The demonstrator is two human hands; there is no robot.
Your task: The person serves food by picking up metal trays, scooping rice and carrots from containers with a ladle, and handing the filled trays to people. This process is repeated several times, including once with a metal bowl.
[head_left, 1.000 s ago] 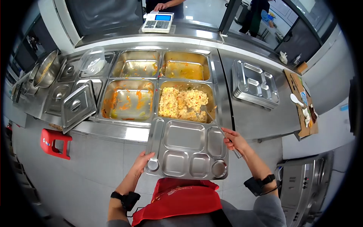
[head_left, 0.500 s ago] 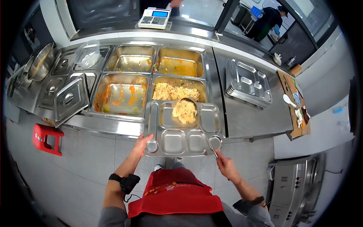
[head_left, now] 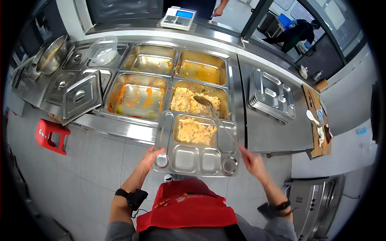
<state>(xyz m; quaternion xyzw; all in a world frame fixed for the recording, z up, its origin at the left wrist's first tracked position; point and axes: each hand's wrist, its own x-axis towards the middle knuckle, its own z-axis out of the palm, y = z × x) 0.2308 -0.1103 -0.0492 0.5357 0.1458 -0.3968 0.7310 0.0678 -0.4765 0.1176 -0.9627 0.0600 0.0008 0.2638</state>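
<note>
My left hand (head_left: 152,157) grips the left edge of a steel compartment tray (head_left: 166,134), thumb on top. Fried rice (head_left: 195,131) lies in the tray's large upper compartment; its other compartments hold no food. My right hand (head_left: 253,161), somewhat blurred, is closed on the handle of a long serving spoon (head_left: 204,101). The handle crosses above the tray's right side, and the spoon's bowl is over the rice pan (head_left: 224,93). More fried rice (head_left: 185,98) fills much of that pan, directly behind the tray.
Nearby pans hold food scraps, including the carrot-streaked pan (head_left: 138,96). Steel lids (head_left: 82,96) lie to the left. On the right stand stacked trays (head_left: 271,94). A scale (head_left: 178,18) sits at the back, near another person's hand (head_left: 218,11). A red stool (head_left: 52,136) stands on the floor.
The rice heaped at the spoon over the tray now lies in its large compartment. My right hand has moved right and slightly up, and the spoon's bowl now sits over the rice pan.
</note>
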